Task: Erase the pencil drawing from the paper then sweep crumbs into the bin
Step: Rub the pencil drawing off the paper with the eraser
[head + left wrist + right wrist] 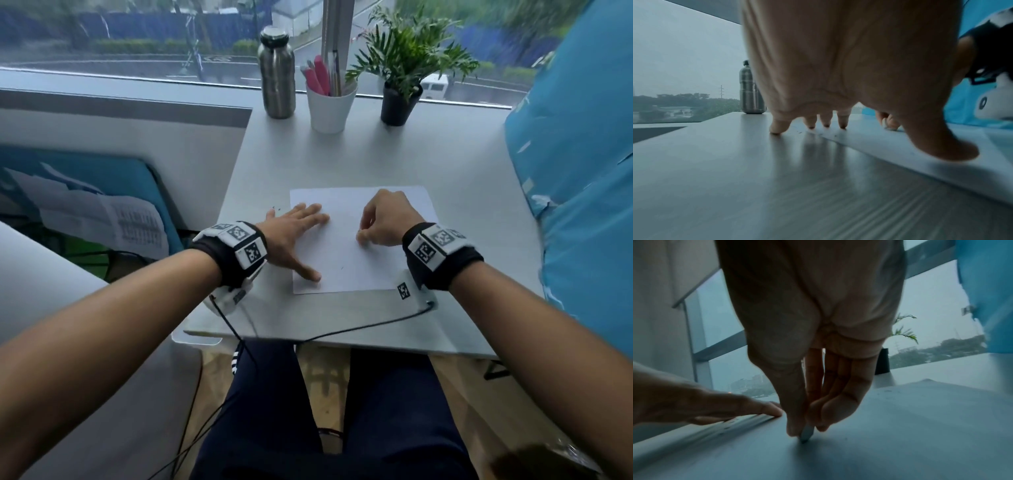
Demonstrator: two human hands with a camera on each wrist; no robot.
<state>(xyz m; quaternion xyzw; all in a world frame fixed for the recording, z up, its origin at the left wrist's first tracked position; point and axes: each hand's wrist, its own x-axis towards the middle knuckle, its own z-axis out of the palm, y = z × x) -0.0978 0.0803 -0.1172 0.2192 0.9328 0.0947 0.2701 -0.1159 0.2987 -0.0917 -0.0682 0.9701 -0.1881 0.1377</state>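
A white sheet of paper (346,253) lies flat on the grey table (411,161) in front of me. My left hand (294,236) lies spread with straight fingers over the paper's left edge, pressing it down; the little finger touches the bare table. My right hand (380,224) hovers over the middle of the sheet, pinching a small pale eraser (806,434) between thumb and fingers, its tip on the paper (900,418). Dark eraser crumbs (818,132) lie near the left fingertips (778,128) and along the paper's left edge. No pencil marks show clearly.
At the table's back stand a steel bottle (276,73), a white cup of pens (330,102) and a potted plant (400,99). A blue cloth (575,171) crowds the right side. Cables (342,330) run off the front edge. Papers lie low at left.
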